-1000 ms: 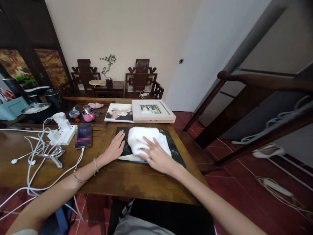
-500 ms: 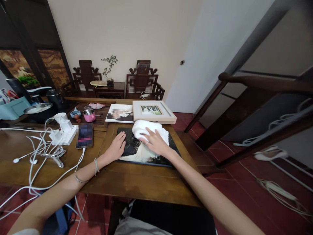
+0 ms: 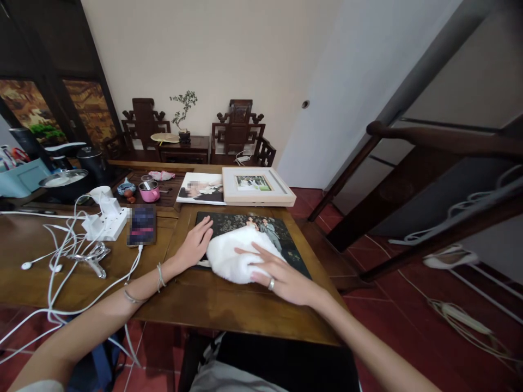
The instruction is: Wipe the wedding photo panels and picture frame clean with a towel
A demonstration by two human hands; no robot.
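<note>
A dark photo panel (image 3: 218, 221) with two people in wedding clothes lies flat on the wooden table. Over its lower left part is a thick, fluffy white cloth (image 3: 229, 250), which hides that area and overhangs the front edge. My right hand (image 3: 281, 275), with a ring on one finger, presses down on the cloth and grips its bunched right side. Fingers stretched out and flat, my left hand (image 3: 196, 242) rests at the panel's left edge, close to the cloth and holding nothing.
Behind the panel lie a white-framed picture (image 3: 281, 188) and a photo book (image 3: 190, 182). Left are a phone (image 3: 141, 226), a power strip (image 3: 112, 223), tangled white cables and a pink cup (image 3: 149, 191). A wooden chair (image 3: 445, 139) stands right.
My right hand has drawn the white cloth from the panel's far edge to its near left part, uncovering the two people in the photo. My left hand has stayed nearly still.
</note>
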